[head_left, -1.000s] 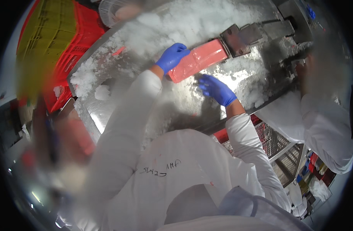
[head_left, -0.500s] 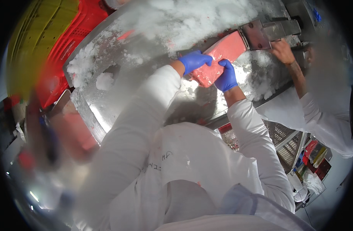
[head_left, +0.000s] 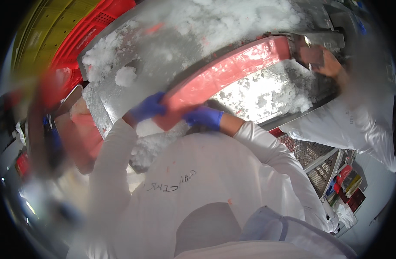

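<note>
Two hands, gripping seemingly one pink slab

From the wearer's head, a left-side fisheye looks steeply down over the blue-gloved fingers — near them, yet wide enough to catch the white apron below the fingers and the metal table beyond.

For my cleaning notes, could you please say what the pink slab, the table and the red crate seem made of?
Pink slab: perhaps soft food paste, glossy and curved. Table: probably smooth metal, grey with bright glare. Red crate: likely plastic, evenly coloured and perforated.
</note>
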Action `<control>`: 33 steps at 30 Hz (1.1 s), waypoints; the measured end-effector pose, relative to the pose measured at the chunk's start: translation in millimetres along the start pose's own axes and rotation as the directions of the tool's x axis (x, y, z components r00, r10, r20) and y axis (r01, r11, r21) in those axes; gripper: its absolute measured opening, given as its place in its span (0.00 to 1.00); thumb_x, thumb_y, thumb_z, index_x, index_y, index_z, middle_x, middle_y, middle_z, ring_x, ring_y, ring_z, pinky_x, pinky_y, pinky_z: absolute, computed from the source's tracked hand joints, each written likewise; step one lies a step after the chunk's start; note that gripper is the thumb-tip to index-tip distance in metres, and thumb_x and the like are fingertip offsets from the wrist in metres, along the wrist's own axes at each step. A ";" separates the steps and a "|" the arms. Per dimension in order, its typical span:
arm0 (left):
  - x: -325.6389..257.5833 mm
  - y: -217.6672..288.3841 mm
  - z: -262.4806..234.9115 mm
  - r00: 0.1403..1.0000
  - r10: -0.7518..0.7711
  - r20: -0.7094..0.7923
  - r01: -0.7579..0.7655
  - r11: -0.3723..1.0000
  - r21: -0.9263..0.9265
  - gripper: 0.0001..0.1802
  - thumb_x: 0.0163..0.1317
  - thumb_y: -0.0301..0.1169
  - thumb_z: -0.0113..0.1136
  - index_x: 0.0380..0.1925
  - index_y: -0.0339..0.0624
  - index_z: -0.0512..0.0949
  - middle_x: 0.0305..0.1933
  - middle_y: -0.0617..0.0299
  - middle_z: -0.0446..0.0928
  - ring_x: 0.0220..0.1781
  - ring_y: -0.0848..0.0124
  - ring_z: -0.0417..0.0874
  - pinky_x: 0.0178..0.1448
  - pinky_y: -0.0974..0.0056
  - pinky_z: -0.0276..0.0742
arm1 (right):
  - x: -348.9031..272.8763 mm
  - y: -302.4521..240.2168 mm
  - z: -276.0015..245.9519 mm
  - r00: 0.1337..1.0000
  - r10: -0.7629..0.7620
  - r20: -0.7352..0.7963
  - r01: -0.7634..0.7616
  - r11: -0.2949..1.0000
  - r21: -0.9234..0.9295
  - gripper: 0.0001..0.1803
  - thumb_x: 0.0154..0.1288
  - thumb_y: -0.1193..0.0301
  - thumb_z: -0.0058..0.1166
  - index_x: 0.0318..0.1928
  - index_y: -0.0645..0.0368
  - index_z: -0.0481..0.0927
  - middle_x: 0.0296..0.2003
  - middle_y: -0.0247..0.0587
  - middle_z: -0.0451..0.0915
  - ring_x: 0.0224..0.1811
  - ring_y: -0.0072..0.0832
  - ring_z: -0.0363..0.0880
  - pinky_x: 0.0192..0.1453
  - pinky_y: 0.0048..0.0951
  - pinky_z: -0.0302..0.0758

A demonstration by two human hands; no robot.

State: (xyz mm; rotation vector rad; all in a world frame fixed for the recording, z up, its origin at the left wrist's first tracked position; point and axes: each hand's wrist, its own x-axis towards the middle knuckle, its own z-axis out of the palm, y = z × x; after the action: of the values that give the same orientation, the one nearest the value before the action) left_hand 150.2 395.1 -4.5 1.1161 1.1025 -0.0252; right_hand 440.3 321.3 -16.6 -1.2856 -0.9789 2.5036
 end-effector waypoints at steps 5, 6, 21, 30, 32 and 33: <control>-42.7 -55.5 -36.9 0.976 -0.004 -0.220 0.106 0.884 0.456 0.42 0.51 0.41 0.77 0.67 0.40 0.75 0.55 0.45 0.84 0.60 0.48 0.84 0.68 0.52 0.78 | -77.1 -51.6 -36.6 0.792 -0.610 -0.030 0.491 0.665 -0.562 0.24 0.69 0.62 0.69 0.62 0.56 0.82 0.55 0.44 0.86 0.58 0.38 0.85 0.63 0.39 0.81; -63.3 -30.8 -34.8 0.962 0.061 -0.267 0.099 0.830 0.549 0.44 0.51 0.42 0.78 0.69 0.41 0.74 0.58 0.44 0.83 0.62 0.45 0.82 0.70 0.50 0.77 | -76.6 -31.9 -70.1 0.674 -0.732 -0.099 0.517 0.563 -0.645 0.26 0.65 0.78 0.69 0.63 0.58 0.81 0.56 0.44 0.85 0.58 0.33 0.85 0.61 0.36 0.82; -87.9 -89.8 37.4 0.571 0.602 -0.559 0.251 0.520 0.817 0.48 0.48 0.47 0.77 0.71 0.47 0.71 0.61 0.49 0.78 0.62 0.47 0.77 0.69 0.43 0.66 | -73.5 51.3 -203.0 0.712 -0.430 -0.556 0.318 0.902 -0.291 0.21 0.82 0.62 0.49 0.65 0.61 0.78 0.58 0.40 0.80 0.59 0.30 0.78 0.66 0.34 0.75; -87.8 -121.5 44.7 0.506 0.616 -0.604 0.233 0.576 0.783 0.41 0.52 0.37 0.71 0.70 0.53 0.73 0.65 0.50 0.76 0.70 0.48 0.74 0.81 0.37 0.57 | -85.6 65.9 -219.7 0.687 -0.036 -0.725 0.282 0.933 0.221 0.25 0.82 0.54 0.56 0.66 0.57 0.78 0.54 0.32 0.80 0.51 0.25 0.79 0.55 0.33 0.79; -96.4 -119.5 49.4 0.522 0.585 -0.621 0.299 0.557 0.775 0.41 0.50 0.37 0.72 0.69 0.52 0.74 0.65 0.51 0.76 0.70 0.50 0.74 0.82 0.38 0.57 | -59.9 66.1 -192.4 0.636 -0.047 -0.770 0.301 0.934 0.191 0.29 0.83 0.51 0.53 0.71 0.58 0.74 0.62 0.37 0.78 0.60 0.29 0.79 0.63 0.35 0.79; -101.1 -121.7 48.3 0.526 0.567 -0.634 0.340 0.543 0.768 0.41 0.49 0.36 0.72 0.68 0.52 0.74 0.65 0.51 0.76 0.70 0.51 0.74 0.82 0.38 0.57 | -55.5 43.9 -162.0 0.735 -0.028 -0.678 0.267 0.930 0.251 0.33 0.84 0.49 0.49 0.76 0.59 0.68 0.68 0.40 0.73 0.68 0.33 0.75 0.71 0.38 0.75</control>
State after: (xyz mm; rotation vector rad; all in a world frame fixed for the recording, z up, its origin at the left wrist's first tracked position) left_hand 69.6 251.2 -17.4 2.2820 2.0183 0.1633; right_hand 606.3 341.8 -74.0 -1.7035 -0.4312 1.7339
